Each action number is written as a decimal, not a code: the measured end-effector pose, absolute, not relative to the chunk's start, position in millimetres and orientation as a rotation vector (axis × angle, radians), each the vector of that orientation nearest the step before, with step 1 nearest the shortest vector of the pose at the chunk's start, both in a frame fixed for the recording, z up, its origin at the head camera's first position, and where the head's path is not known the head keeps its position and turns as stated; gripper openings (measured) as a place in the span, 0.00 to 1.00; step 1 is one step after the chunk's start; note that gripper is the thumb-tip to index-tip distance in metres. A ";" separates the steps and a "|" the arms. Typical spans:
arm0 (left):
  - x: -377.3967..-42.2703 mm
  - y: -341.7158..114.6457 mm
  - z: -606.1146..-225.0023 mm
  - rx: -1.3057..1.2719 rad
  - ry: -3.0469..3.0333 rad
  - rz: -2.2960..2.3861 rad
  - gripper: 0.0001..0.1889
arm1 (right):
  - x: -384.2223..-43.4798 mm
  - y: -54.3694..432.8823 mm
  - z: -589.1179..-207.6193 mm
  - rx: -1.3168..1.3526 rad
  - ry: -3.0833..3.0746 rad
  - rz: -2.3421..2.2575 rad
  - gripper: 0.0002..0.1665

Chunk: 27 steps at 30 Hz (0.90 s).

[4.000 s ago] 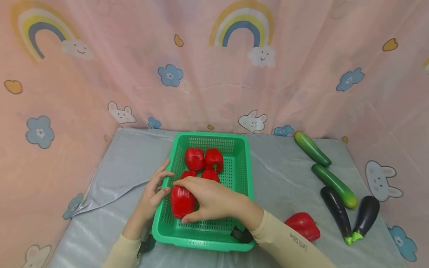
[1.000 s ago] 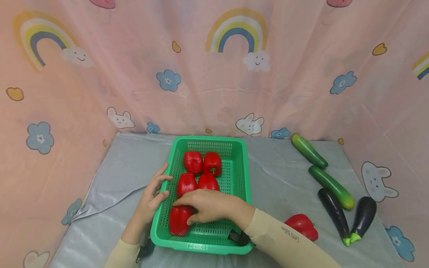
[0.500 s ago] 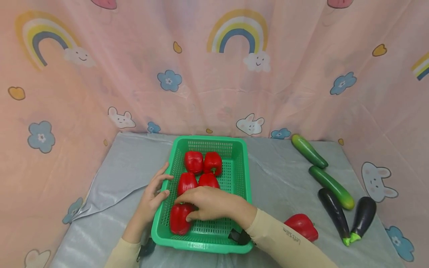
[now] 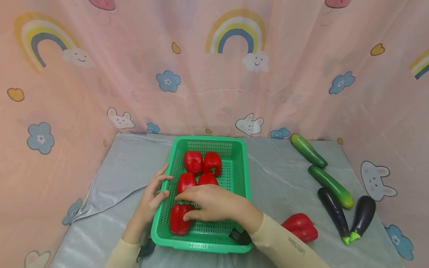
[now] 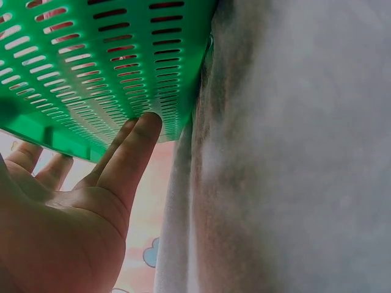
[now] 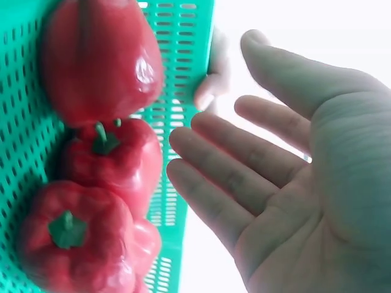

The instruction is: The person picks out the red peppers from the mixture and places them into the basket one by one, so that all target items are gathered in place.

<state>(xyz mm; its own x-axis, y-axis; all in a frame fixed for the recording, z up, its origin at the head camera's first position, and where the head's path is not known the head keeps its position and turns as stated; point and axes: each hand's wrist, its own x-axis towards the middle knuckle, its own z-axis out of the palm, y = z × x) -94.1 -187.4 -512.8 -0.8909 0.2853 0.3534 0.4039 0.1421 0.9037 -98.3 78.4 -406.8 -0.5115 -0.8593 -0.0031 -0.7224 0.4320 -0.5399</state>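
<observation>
Inside a green plastic basket (image 4: 200,246) are red bell peppers: two at the back, two in the middle, and one bell pepper (image 4: 179,219) at the near left. Just above this near pepper is my right hand (image 4: 212,203), fingers extended. The right wrist view shows that hand (image 6: 287,183) apart from the near bell pepper (image 6: 101,61), with nothing in it. My left hand (image 4: 151,197) rests against the basket's left side. Seen from the left wrist, two straight fingers (image 5: 131,149) touch the slotted outer wall (image 5: 110,55), and other fingertips reach the rim.
Right of the basket, another red bell pepper (image 4: 300,227) lies on the grey cloth (image 4: 271,178), partly behind my right sleeve. Farther right are two zucchini (image 4: 308,150) and two eggplants (image 4: 363,217). A pink patterned curtain (image 4: 201,104) surrounds the table.
Four seconds ago my right hand gripped a red bell pepper over the basket. Now that pepper lies at the near left, and the hand has let go and risen slightly. My left hand stays put.
</observation>
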 end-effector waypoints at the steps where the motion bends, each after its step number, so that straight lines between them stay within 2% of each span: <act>1: -94.0 -187.4 -512.8 -0.694 -2.302 -1.872 0.20 | -97.4 79.2 -405.6 -1.368 2.419 -0.707 0.34; 14: -93.6 -187.6 -513.2 -0.685 -2.318 -1.850 0.20 | -88.8 89.2 -390.5 -1.355 2.466 -0.757 0.30; 27: -93.6 -186.5 -512.5 -0.677 -2.303 -1.862 0.20 | -81.3 112.7 -381.0 -1.269 2.456 -0.905 0.33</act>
<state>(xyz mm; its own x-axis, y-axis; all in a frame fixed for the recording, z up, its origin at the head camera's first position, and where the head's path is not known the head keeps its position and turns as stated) -93.6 -186.5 -512.5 -0.8956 0.2734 0.3509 0.4004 0.1518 0.9037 -81.3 112.7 -381.0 -0.5979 -0.7982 0.0733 -0.6549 0.4337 -0.6189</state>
